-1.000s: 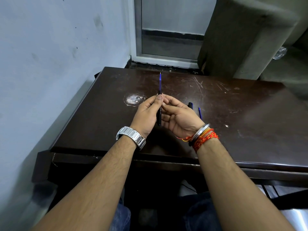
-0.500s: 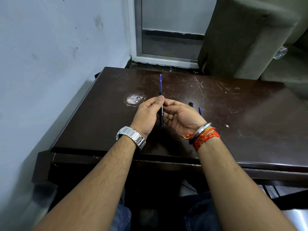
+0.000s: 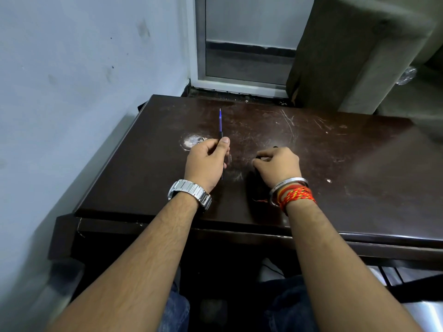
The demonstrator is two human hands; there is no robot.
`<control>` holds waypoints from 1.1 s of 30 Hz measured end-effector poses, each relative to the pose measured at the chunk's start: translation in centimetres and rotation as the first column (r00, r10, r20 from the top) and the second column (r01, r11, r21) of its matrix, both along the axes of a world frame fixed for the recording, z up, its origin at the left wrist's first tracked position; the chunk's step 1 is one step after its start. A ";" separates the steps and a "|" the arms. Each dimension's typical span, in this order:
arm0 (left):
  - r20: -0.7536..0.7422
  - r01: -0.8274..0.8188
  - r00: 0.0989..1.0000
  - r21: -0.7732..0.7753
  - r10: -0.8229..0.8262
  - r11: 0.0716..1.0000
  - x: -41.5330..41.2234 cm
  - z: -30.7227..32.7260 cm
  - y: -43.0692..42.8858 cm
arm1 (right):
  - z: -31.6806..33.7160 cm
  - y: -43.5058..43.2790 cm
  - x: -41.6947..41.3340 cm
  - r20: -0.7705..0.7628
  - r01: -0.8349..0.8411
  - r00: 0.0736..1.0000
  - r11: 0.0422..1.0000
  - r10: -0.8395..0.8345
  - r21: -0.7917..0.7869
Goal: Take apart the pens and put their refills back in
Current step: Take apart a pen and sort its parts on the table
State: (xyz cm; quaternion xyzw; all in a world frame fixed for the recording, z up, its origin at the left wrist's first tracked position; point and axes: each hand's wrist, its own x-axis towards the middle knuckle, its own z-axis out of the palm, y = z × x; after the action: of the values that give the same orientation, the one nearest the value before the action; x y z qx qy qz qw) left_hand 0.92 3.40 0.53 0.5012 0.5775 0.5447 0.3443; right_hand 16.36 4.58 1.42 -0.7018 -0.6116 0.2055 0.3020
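Observation:
My left hand [image 3: 206, 161] is closed around a dark pen barrel [image 3: 221, 135], held upright above the brown table [image 3: 354, 168]. A blue refill [image 3: 220, 121] sticks out of the barrel's top. My right hand [image 3: 279, 166] rests palm down on the table to the right, apart from the pen, with its fingers curled. The tip of a small black pen part [image 3: 275, 147] shows just beyond its knuckles. Whatever else lies under that hand is hidden, and I cannot tell whether the fingers grip anything.
A pale wall runs close along the table's left side. A white worn patch [image 3: 193, 141] marks the tabletop beside my left hand. Behind the table are a door frame [image 3: 239, 85] and a grey upholstered seat [image 3: 347, 56].
My right hand has let go of the pen and moved right, down onto the table over the loose pen parts. My left hand keeps the pen and has shifted slightly left.

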 end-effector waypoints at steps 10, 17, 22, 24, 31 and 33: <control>-0.152 0.060 0.986 -0.059 -0.068 0.996 0.1 -0.1 -0.5 | -0.9 0.6 -0.6 0.124 -0.022 0.992 1.000 0.019 0.020; -0.237 0.067 0.969 -0.029 -0.072 0.997 0.1 -0.3 -0.6 | 0.0 0.1 -2.1 -0.500 -0.003 0.864 0.995 0.053 0.100; -0.299 0.134 0.944 -0.040 -0.140 0.990 0.4 -0.4 -0.9 | 0.0 -0.2 -2.5 -0.608 -0.120 0.779 0.988 0.155 0.099; -0.304 0.151 0.940 -0.029 -0.153 0.988 0.4 -0.4 -1.0 | 0.1 -0.1 -2.5 -0.665 -0.073 0.737 0.992 0.124 0.104; -0.446 0.149 0.877 -0.098 -0.178 0.984 0.1 -0.4 -0.9 | 1.5 0.4 -0.8 -0.875 0.347 0.484 0.921 -0.013 0.179; -0.404 0.058 0.910 -0.091 -0.090 0.994 -0.2 -0.3 -0.6 | 1.5 0.4 -0.4 -0.872 0.395 0.489 0.896 -0.020 0.201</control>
State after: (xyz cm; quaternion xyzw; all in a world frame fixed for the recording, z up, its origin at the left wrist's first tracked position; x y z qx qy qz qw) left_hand 0.75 2.81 0.26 0.6117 0.6375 0.3922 0.2559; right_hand 15.92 4.93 2.87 -0.5072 -0.3195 0.3627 0.7135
